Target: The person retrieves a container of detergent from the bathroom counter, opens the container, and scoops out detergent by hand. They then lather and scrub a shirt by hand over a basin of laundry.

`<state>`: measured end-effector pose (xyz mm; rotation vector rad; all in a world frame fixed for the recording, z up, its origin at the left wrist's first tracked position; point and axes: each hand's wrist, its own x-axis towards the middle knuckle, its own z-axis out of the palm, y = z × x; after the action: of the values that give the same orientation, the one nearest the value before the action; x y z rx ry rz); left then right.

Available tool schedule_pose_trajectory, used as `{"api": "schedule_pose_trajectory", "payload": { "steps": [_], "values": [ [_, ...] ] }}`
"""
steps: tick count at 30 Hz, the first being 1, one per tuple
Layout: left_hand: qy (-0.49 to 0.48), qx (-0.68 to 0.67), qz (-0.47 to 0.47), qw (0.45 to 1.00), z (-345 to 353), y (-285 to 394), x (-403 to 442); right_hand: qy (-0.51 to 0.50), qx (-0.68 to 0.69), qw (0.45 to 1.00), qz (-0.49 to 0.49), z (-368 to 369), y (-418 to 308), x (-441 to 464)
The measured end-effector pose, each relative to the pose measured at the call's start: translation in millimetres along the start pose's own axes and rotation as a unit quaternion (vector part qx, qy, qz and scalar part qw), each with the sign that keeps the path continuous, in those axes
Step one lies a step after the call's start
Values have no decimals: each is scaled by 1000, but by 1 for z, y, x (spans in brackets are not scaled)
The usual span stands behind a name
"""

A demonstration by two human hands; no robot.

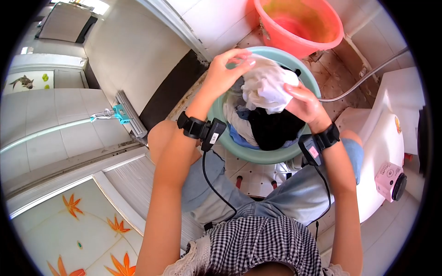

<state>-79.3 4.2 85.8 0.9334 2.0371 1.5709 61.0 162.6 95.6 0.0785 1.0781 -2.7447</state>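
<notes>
A bunched white cloth (266, 85) is held up over a green basin (262, 157). My right hand (306, 105) grips its right side, with the thumb pressed on the front and the other fingers mostly hidden behind. At the cloth's upper left is my left hand (226, 71), thumb and fingers apart; whether the fingertips touch the fabric I cannot tell. Below, in the basin, lies a heap of laundry: a black garment (271, 131), a pale cloth (237, 120) and some blue fabric (241, 139).
Behind the basin stands a red plastic bucket (301, 27). A grey hose (363, 80) runs in from the right, near a white toilet-like fixture (368, 161) with a pink box (389, 181). To the left are a mop (126, 115) and a door panel with orange leaves (78, 225).
</notes>
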Motion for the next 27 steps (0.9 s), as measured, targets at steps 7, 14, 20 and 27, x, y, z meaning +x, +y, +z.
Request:
{"api": "schedule_pose_trajectory", "payload": {
  "steps": [7, 14, 20, 27],
  "values": [
    [-175, -253, -84, 948, 14, 9, -5, -18, 55, 998, -40, -10, -6, -5],
    [-147, -206, -69, 965, 17, 4, -6, 8, 34, 998, -54, -10, -9, -7],
    [37, -227, -36, 973, 10, -3, 0, 145, -177, 972, -47, 2, -25, -1],
    [114, -239, -13, 964, 1, 6, 1, 259, -260, 929, -45, -29, -48, -7]
  ]
}}
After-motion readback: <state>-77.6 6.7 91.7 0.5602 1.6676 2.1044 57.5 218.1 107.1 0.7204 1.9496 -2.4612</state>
